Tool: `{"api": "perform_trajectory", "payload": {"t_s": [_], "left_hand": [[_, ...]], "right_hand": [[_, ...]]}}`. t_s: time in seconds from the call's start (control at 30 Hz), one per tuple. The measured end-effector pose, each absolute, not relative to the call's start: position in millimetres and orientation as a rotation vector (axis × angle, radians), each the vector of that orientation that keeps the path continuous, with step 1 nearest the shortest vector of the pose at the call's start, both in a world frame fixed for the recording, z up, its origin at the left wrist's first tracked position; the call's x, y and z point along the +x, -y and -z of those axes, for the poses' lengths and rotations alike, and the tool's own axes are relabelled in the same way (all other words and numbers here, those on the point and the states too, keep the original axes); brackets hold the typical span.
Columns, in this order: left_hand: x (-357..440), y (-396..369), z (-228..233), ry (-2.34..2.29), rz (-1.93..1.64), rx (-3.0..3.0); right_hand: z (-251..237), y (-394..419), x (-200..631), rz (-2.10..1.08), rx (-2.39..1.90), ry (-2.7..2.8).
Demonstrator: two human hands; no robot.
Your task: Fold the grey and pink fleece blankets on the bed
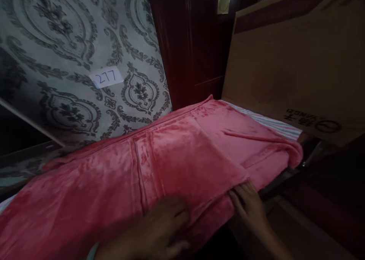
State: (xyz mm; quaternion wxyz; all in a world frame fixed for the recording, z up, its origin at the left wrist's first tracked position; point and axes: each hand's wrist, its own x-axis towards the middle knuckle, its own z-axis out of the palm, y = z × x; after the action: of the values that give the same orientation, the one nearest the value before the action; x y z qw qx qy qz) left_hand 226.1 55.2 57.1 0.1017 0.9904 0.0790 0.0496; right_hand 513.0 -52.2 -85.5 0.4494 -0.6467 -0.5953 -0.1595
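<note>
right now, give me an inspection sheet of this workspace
surface: bed or table top, almost wholly covered; a striped sheet shows at the far right edge
job's things: pink fleece blanket spread flat, with a folded layer on its right half
clutter: nothing seen on the blanket
hands: left hand rests flat on the near edge of the blanket, blurred; right hand presses the folded edge, fingers on the cloth
cables: nothing seen
surroundings: patterned wallpaper with a paper label reading 277; dark red wooden door; large cardboard box at right
</note>
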Motion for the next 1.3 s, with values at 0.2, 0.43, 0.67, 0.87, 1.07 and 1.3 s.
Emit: {"api": "perform_trajectory", "payload": {"t_s": [0.2, 0.43, 0.67, 0.87, 1.07, 1.3], "left_hand": [[252.3, -111.7, -69.8, -0.648, -0.540, 2.875], [254.5, -137.6, -23.9, -1.008, -0.094, 2.850], [249.9, -180.8, -37.6, -1.121, -0.401, 2.737], [296.4, -252.5, -69.5, -1.608, -0.228, 2.655], [309.6, -273.9, -42.8, -1.829, -0.099, 2.582], [297.1, -282.4, -17.0, -1.818, -0.065, 2.501]], "right_hand": [[15.4, 56.7, 525.6, 0.332, -1.568, 1.425], [26.1, -4.1, 475.1, 0.205, -1.416, 2.258], [1.4, -12.5, 494.4, -0.133, -1.393, 2.303], [-61.9, -152.6, 507.8, -0.013, -1.728, 1.991], [-37.3, -257.2, 512.9, -0.172, -2.107, 1.888], [8.8, -263.0, 532.8, -0.245, -2.165, 1.827]]}}
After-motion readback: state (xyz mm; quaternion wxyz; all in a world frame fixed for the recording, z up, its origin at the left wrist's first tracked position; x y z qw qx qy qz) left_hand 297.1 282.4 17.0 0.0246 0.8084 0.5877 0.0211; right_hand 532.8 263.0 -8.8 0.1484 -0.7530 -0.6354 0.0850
